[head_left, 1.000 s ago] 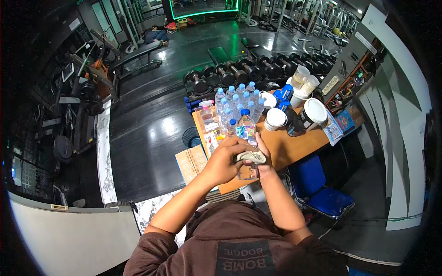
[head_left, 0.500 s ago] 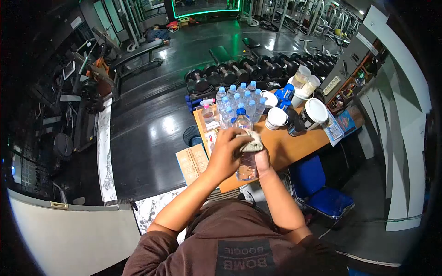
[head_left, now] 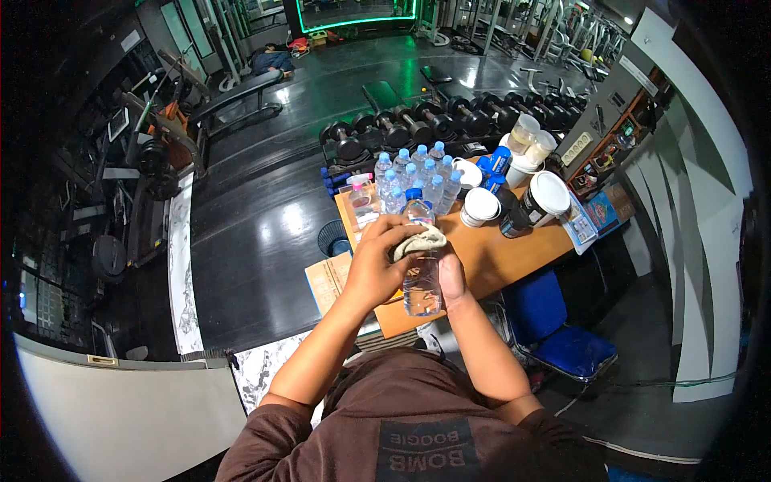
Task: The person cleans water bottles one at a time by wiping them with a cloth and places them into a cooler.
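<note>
In front of my chest, a clear water bottle (head_left: 422, 296) with a blue cap is held almost upright over the table's near edge. My right hand (head_left: 452, 279) is closed around its right side, the fingers partly hidden behind it. A folded cream cloth (head_left: 421, 241) lies against the bottle's upper body. My left hand (head_left: 376, 261) is closed on this cloth, pressing it to the bottle from the left. Beyond the hands, several similar capped bottles (head_left: 411, 178) stand grouped on the wooden table (head_left: 502, 255).
White-lidded tubs (head_left: 549, 194) and blue containers (head_left: 498, 161) occupy the table's right side. A spray bottle (head_left: 361, 197) stands at its left. Below are a cardboard box (head_left: 327, 281), a dark basket (head_left: 333, 238) and a blue chair (head_left: 572, 351). Dumbbells (head_left: 393, 128) line a rack behind.
My left hand and the cloth have shifted left across the bottle, and the cloth now wraps its near left side. The bottle has moved slightly left.
</note>
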The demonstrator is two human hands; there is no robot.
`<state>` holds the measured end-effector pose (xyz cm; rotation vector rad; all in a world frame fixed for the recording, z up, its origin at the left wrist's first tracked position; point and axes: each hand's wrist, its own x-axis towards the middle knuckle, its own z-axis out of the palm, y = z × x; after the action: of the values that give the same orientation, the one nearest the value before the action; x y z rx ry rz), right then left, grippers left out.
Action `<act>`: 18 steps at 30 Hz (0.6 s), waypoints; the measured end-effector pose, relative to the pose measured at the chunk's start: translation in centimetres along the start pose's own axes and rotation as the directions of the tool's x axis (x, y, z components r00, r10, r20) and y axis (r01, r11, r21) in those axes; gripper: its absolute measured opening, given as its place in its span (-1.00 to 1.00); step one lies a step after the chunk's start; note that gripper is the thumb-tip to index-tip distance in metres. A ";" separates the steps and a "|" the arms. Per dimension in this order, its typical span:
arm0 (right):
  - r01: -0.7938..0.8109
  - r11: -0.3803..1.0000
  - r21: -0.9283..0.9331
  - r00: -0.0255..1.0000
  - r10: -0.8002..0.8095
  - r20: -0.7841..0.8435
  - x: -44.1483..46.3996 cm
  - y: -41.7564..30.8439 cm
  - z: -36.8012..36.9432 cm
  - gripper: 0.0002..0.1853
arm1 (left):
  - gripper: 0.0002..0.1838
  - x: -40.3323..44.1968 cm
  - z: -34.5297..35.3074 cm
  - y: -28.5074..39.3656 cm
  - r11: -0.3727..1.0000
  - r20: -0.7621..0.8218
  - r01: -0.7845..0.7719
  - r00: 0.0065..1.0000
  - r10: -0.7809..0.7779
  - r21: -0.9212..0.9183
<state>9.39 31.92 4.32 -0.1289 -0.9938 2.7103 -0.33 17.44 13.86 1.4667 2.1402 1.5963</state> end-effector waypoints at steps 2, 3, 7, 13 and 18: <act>-0.035 0.983 0.179 0.999 0.034 0.008 0.7 0.8 -2.3 -0.50 | -0.43 -0.7 0.8 -0.2 1.000 0.024 -0.015 1.000 0.015 0.004; -0.032 0.982 0.188 0.997 0.045 -0.064 0.5 0.0 -1.8 -0.51 | -0.42 -1.4 1.2 -0.1 1.000 0.050 -0.030 0.998 0.029 0.008; -0.061 0.989 0.131 0.983 0.083 -0.163 0.1 -1.9 0.4 -0.49 | -0.37 -4.4 1.6 1.9 0.996 0.150 -0.089 0.985 0.084 0.026; 0.001 0.996 0.092 0.993 0.010 -0.115 0.5 -0.6 -2.0 -0.45 | -0.35 -4.9 0.2 2.2 0.990 0.238 -0.061 0.967 0.090 -0.125; -0.010 0.995 0.101 0.992 0.023 -0.121 -0.8 0.4 -0.4 -0.39 | -0.44 -1.1 0.0 1.5 0.994 -0.016 -0.036 0.999 0.035 -0.105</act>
<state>10.12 31.70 3.78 -0.2814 -0.8238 2.7238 1.22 16.62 14.53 1.4736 2.0145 1.7079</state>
